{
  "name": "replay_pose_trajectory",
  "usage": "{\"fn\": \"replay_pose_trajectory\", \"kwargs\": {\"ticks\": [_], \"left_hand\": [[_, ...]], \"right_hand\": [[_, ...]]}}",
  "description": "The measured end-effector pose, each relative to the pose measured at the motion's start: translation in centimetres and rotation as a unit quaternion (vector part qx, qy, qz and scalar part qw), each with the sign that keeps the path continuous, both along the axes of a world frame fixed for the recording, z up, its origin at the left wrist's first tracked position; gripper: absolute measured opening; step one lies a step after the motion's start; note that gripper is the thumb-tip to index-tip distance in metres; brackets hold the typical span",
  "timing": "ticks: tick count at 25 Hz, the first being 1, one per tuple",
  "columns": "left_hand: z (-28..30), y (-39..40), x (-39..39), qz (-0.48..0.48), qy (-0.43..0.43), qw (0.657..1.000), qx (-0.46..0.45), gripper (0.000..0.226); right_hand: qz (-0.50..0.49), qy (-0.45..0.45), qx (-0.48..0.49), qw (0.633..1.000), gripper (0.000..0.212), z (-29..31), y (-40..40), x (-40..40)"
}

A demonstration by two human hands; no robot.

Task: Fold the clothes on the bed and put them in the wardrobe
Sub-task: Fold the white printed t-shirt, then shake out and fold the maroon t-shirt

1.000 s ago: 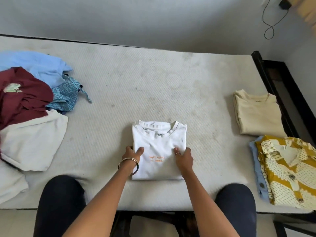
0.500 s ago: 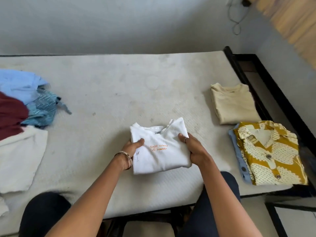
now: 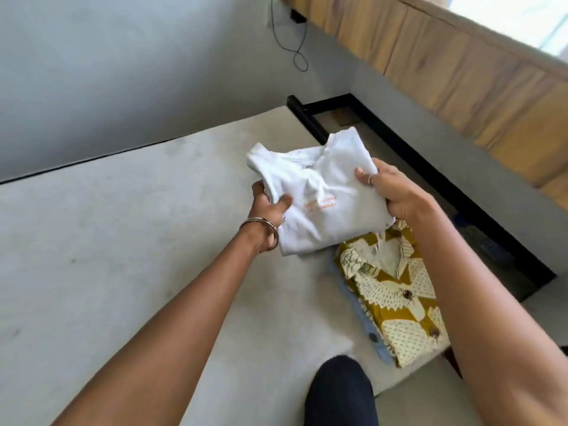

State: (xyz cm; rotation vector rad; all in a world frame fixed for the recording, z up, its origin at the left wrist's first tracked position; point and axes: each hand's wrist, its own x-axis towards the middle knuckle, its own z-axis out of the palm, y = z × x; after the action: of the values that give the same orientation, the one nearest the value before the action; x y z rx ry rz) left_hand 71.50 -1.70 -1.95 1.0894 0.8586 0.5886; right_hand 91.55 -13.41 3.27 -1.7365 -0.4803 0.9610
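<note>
A folded white T-shirt [image 3: 322,195] with small orange lettering is held in the air over the bed [image 3: 123,241], just beyond the mustard patterned shirt [image 3: 399,302], which serves as landmark here. The T-shirt's near-right corner hangs just above the landmark's collar; contact cannot be told.

The left hand [image 3: 270,210] is clamped on the T-shirt's left edge, thumb on top and fingers hidden underneath; a bangle [image 3: 261,229] is worn at that wrist. The right hand [image 3: 390,192] is clamped on the right edge, ringed thumb pressed on top, fingers tucked below. Nothing is released.

Handling, as judged: the T-shirt is taken to be light, soft and limp, not fragile, not slippery. Sag is seen at the far collar end, and the layers are bunched by the left thumb, so the fold is considered easy to lose. A two-sided grip at mid-length with fingers spread flat beneath is advised; a one-corner pinch would probably let the layers fall open. Support under the collar end would be better still.

The mustard patterned shirt is laid folded at the bed's near-right corner, on top of a light blue garment [image 3: 368,327] of which only an edge is shown. Beyond the landmark, a black bed frame [image 3: 430,167] and a wooden panel [image 3: 461,72] are seen. No wardrobe can be identified, so putting away is judged not yet done.
</note>
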Motion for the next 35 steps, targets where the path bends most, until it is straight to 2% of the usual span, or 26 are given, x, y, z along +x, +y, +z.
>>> {"fn": "replay_pose_trajectory", "kwargs": {"ticks": [2,4,6,8,10,13,15,16,18,19,20,21,23,24,26,28,30,32,34,35], "left_hand": [[-2.3,0.5,4.1,0.045,-0.002,0.999,0.003,0.044],[-5.4,0.5,6.9,0.064,0.022,0.997,-0.048,0.052],[-9.3,-0.2,7.8,0.023,0.087,0.992,-0.091,0.065],[-12.5,-0.9,7.2,-0.004,0.137,0.989,-0.056,0.076],[-14.3,-0.5,6.6,0.004,0.14,0.99,-0.022,0.086],[-14.4,0.5,6.9,0.0,0.145,0.989,0.001,0.102],[-13.5,0.3,7.0,-0.016,0.12,0.992,0.026,0.114],[-13.3,0.2,7.0,-0.031,0.112,0.991,0.061,0.117],[-13.0,0.2,7.0,-0.07,0.13,0.979,0.144,0.113],[-12.7,0.4,7.0,-0.078,0.149,0.968,0.184,0.107],[-12.4,0.6,7.0,-0.08,0.164,0.959,0.217,0.103],[-12.2,0.8,7.2,-0.079,0.177,0.95,0.243,0.1],[-12.2,1.2,7.7,-0.085,0.194,0.938,0.276,0.099],[-12.3,1.4,7.8,-0.093,0.198,0.935,0.28,0.1],[-12.8,1.6,7.4,-0.136,0.214,0.929,0.27,0.102],[-12.8,1.9,6.1,-0.188,0.239,0.924,0.232,0.106],[-12.2,2.2,4.5,-0.252,0.29,0.896,0.223,0.11],[-11.0,1.6,2.7,-0.307,0.338,0.854,0.25,0.113],[-9.8,0.9,-0.4,-0.345,0.363,0.827,0.254,0.106],[-9.7,0.3,-1.1,-0.373,0.364,0.819,0.24,0.099]], "right_hand": [[-0.009,-0.02,-0.024,0.999,0.028,-1.9,0.7,4.3],[-0.007,-0.062,-0.088,0.994,0.041,-5.2,0.8,7.0],[0.068,-0.145,-0.205,0.966,0.066,-9.4,0.1,7.7],[0.087,-0.204,-0.247,0.943,0.073,-12.9,-1.1,7.6],[0.031,-0.25,-0.232,0.939,0.062,-14.2,-1.2,7.6],[-0.055,-0.26,-0.178,0.948,0.037,-13.6,0.1,8.4],[-0.079,-0.281,-0.185,0.938,0.033,-13.1,0.6,8.4],[-0.06,-0.303,-0.234,0.922,0.036,-12.7,0.6,7.8],[0.002,-0.363,-0.373,0.854,0.045,-12.8,0.5,6.7],[0.012,-0.406,-0.399,0.822,0.049,-12.6,0.9,5.9],[0.011,-0.458,-0.371,0.808,0.052,-12.1,1.4,4.9],[0.02,-0.498,-0.31,0.81,0.054,-11.7,2.1,4.2],[0.117,-0.496,-0.23,0.829,0.061,-12.0,3.5,2.7],[0.182,-0.474,-0.243,0.827,0.066,-12.9,3.9,1.8],[0.269,-0.435,-0.324,0.796,0.071,-15.2,4.0,0.8],[0.292,-0.401,-0.375,0.783,0.071,-16.1,4.3,1.4],[0.302,-0.384,-0.416,0.767,0.073,-15.5,5.0,1.5],[0.306,-0.402,-0.472,0.723,0.072,-14.1,6.0,0.6],[0.299,-0.434,-0.513,0.677,0.069,-12.7,7.1,-2.7],[0.295,-0.442,-0.524,0.665,0.066,-12.4,6.9,-4.0]]}}
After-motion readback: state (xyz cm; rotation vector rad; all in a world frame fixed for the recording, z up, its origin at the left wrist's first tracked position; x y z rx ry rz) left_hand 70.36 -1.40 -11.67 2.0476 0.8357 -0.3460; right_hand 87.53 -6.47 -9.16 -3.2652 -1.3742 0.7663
